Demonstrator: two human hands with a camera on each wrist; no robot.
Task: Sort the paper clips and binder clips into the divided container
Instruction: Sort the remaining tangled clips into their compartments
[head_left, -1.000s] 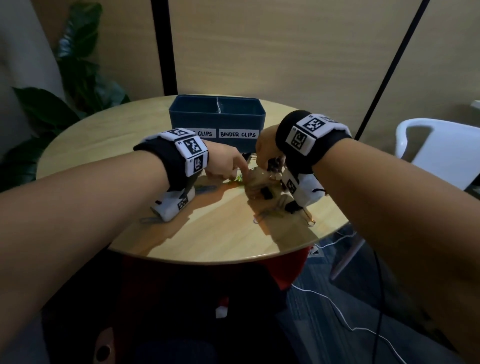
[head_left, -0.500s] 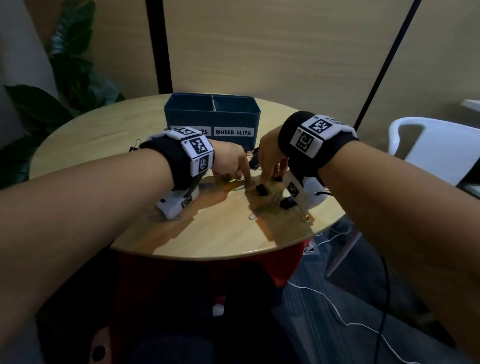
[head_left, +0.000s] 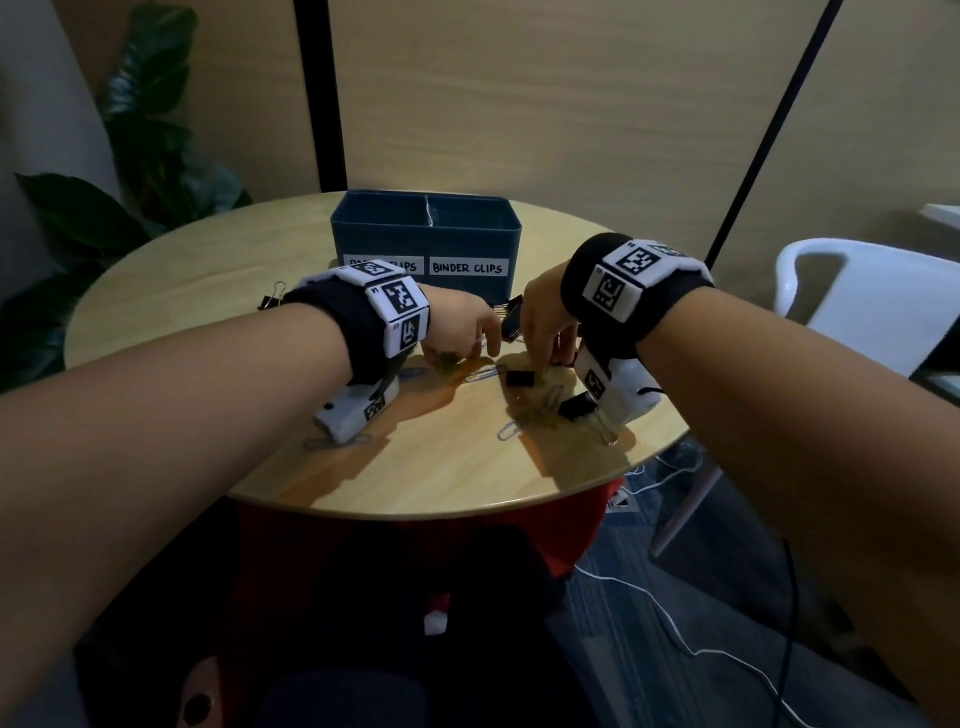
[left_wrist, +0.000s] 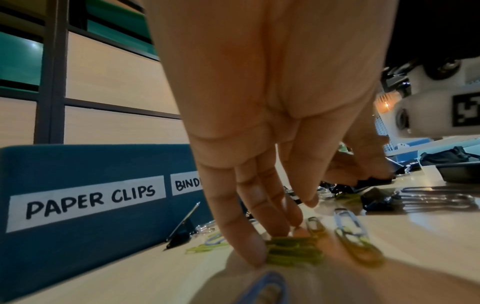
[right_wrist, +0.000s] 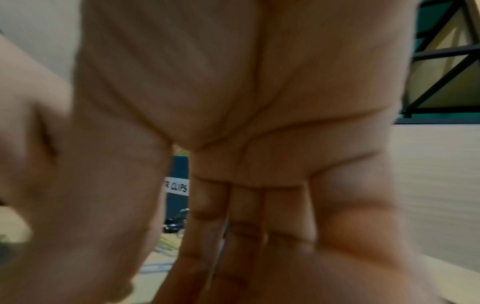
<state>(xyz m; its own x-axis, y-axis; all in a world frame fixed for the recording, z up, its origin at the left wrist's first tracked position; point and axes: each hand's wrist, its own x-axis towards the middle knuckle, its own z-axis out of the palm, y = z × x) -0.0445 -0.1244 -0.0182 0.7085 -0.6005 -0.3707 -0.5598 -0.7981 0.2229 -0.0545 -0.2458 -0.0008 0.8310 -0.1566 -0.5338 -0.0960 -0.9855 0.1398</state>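
A blue divided container (head_left: 426, 236) labelled PAPER CLIPS (left_wrist: 85, 200) and BINDER CLIPS stands at the back of the round table (head_left: 208, 291). Just in front of it lie loose paper clips (head_left: 480, 373) and black binder clips (head_left: 519, 378). My left hand (head_left: 465, 332) points down, its fingertips (left_wrist: 255, 253) and thumb pinching a bunch of green paper clips (left_wrist: 293, 250). Beside it my right hand (head_left: 545, 322) grips a black binder clip (left_wrist: 374, 181). The right wrist view is blurred and filled by the palm (right_wrist: 233, 102).
A large binder clip (head_left: 511, 322) lies against the container front, and another binder clip (head_left: 272, 299) lies far left. More clips (head_left: 576, 405) sit near the table's right edge. A white chair (head_left: 857, 291) stands right, with a plant (head_left: 145, 156) behind left.
Both hands have stayed over the clip pile in front of the container. The right hand has dropped slightly towards the table; the left fingers have barely shifted.
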